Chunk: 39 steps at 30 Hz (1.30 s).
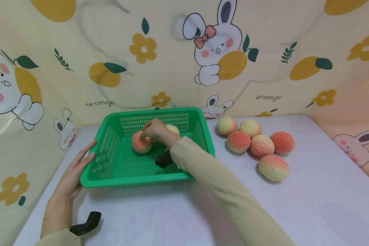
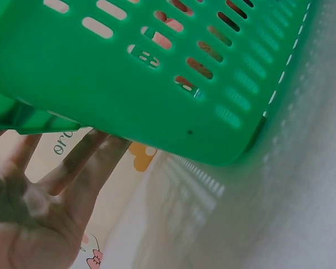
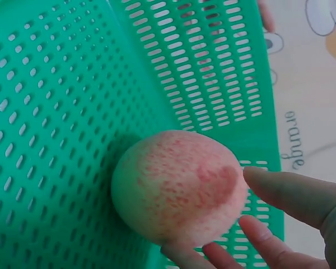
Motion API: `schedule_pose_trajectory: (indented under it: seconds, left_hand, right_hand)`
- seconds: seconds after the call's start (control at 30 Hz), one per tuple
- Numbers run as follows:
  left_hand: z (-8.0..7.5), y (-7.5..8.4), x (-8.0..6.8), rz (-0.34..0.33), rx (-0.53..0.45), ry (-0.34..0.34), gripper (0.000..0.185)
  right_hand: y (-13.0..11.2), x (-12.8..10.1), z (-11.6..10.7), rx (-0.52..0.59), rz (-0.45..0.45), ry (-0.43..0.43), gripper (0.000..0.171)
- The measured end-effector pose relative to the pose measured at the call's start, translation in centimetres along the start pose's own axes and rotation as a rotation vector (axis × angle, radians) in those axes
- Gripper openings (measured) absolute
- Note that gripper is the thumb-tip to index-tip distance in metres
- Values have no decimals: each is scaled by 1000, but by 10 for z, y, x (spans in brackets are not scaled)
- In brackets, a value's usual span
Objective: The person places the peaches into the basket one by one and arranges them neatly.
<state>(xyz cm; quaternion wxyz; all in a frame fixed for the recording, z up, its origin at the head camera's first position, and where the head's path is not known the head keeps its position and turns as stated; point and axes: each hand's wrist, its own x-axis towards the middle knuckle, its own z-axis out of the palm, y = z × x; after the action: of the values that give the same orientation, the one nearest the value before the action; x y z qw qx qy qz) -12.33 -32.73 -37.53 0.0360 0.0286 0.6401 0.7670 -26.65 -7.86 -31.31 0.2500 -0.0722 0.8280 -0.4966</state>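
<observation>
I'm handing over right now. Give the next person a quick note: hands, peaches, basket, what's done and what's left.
Left hand: open, flat against the green basket at its left rim.
Right hand: inside the basket, fingers round a peach sitting on the basket floor; grip looks loose.
Done: that peach and a paler one behind the hand are in the basket.
Left: six peaches lie on the table, right of the basket.
</observation>
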Motion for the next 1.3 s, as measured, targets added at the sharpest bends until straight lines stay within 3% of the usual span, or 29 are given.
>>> schedule_pose_trajectory:
  seconds: [0.13, 0.33, 0.53, 1.1, 1.3]
  left_hand:
    - [-1, 0, -1, 14, -7, -7, 44]
    - [-2, 0, -2, 16, -5, -4, 44]
    - [-2, -1, -1, 14, -8, -2, 44]
    - [-1, -2, -1, 8, -4, 12, 44]
    - [0, -2, -1, 14, -11, 5, 44]
  right_hand:
    - [-3, -5, -9, 68, -19, -48, 38]
    - [-14, -13, -27, 69, -60, -52, 43]
    - [-19, -24, -45, 139, -86, -54, 45]
    - [2, -47, -98, 378, -194, 93, 36]
    - [15, -52, -117, 392, -195, 189, 37]
